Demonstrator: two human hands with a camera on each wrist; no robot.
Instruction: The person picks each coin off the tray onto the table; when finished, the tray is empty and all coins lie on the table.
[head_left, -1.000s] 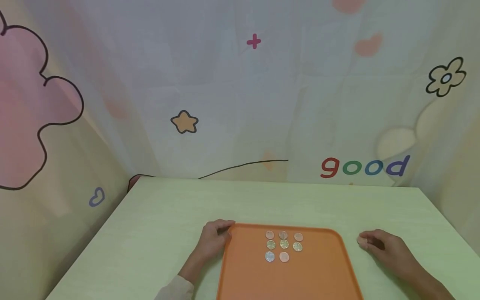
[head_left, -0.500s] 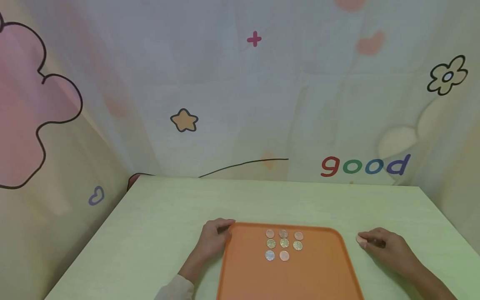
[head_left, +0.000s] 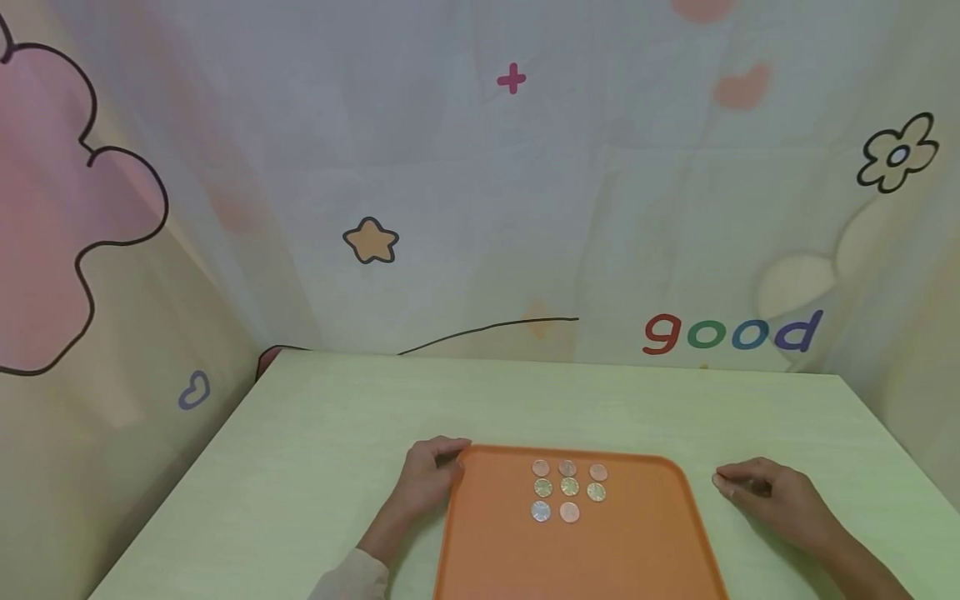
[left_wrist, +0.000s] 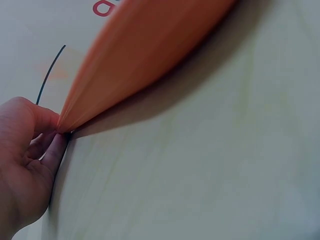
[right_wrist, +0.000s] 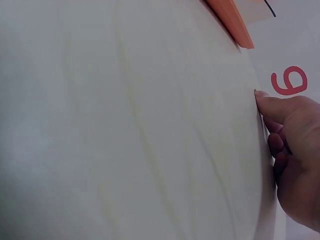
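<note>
My left hand (head_left: 429, 482) grips the far left corner of an orange tray (head_left: 637, 550), thumb and fingers at its rim; in the left wrist view the tray's outer side (left_wrist: 135, 55) rises from that pinch. On the tray, coins lie flat in rows: three coppery at the back, three golden ones such as the middle coin (head_left: 569, 487), then a silvery coin (head_left: 541, 512) beside a coppery coin (head_left: 569, 512). Right of the tray, my right hand (head_left: 783, 504) pinches a coin between thumb and fingertips, mostly hidden; a tiny edge of the coin (right_wrist: 255, 90) shows at the fingertip.
The pale green table (head_left: 360, 400) extends around the tray on the visible sides. Behind it hangs a printed cloth backdrop (head_left: 450, 167) with a star, a flower and the word "good". Similar printed cloth closes both sides.
The coin in my right hand showed its face earlier and is now mostly covered by the fingertips. My left hand, the tray and its coins keep their places.
</note>
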